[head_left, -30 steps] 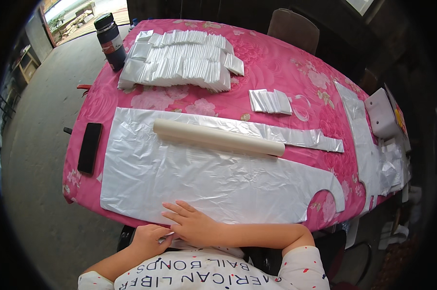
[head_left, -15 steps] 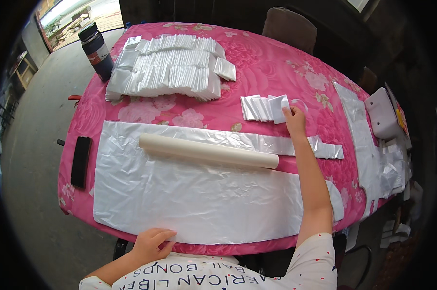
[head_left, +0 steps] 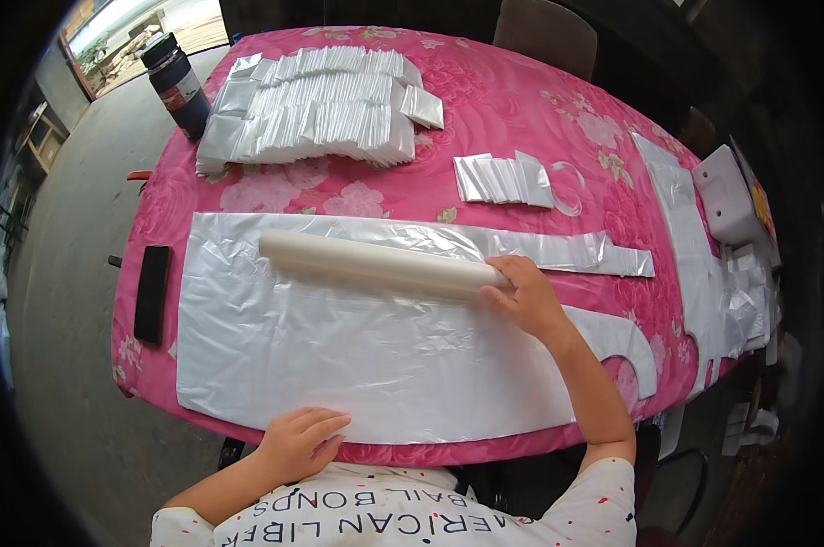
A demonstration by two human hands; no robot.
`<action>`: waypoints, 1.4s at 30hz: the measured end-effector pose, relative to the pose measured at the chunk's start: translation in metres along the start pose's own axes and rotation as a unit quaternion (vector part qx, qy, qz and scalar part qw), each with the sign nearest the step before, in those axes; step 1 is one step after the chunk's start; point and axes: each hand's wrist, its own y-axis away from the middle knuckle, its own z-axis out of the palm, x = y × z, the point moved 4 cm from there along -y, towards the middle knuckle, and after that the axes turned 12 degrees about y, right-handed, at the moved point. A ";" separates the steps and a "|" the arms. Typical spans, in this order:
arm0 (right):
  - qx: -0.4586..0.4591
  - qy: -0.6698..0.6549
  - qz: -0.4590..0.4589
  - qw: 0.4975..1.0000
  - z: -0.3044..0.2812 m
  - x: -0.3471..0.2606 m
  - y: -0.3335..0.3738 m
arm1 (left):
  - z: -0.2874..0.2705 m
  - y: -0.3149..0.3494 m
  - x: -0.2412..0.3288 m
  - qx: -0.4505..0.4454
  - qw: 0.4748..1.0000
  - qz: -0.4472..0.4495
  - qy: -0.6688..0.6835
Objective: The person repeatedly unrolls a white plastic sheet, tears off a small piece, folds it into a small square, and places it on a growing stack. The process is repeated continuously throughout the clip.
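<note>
A large white plastic carrier bag (head_left: 366, 365) lies flat before me, its handle strips toward the right. Across its far part rests a whitish roll or tube (head_left: 366, 262), slightly slanted. My right hand (head_left: 526, 296) has its fingers curled over the roll's right end. At the bag's near edge my left hand (head_left: 302, 442) lies palm down with its fingers stretched out, touching the plastic. Beyond the roll, to the right, is a short overlapping row of small folded plastic squares (head_left: 501, 180).
Many more folded plastic packets (head_left: 325, 105) stand in rows at the far left. A dark bottle (head_left: 176, 87) and a black phone (head_left: 153, 296) are by the left edge. More flat bags (head_left: 672, 232) and a white box (head_left: 729, 196) lie right, on the pink flowered tablecloth (head_left: 485, 100).
My right hand has let go of a folded square at the row's right end and moved nearer, onto the roll. My left hand stays at the bag's near edge.
</note>
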 end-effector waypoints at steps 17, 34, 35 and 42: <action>-0.014 0.144 0.055 0.988 -0.021 0.020 0.158 | 0.099 -0.090 0.017 -0.114 0.985 0.104 -0.078; 0.209 0.310 0.346 0.860 -0.092 0.163 0.261 | 0.127 -0.090 0.046 -0.171 0.969 0.139 -0.109; 0.216 0.321 0.348 0.854 -0.094 0.159 0.259 | 0.127 -0.090 0.046 -0.173 0.969 0.140 -0.107; 0.221 0.188 0.391 0.873 -0.097 0.096 0.223 | 0.124 -0.091 0.048 -0.196 0.964 0.149 -0.104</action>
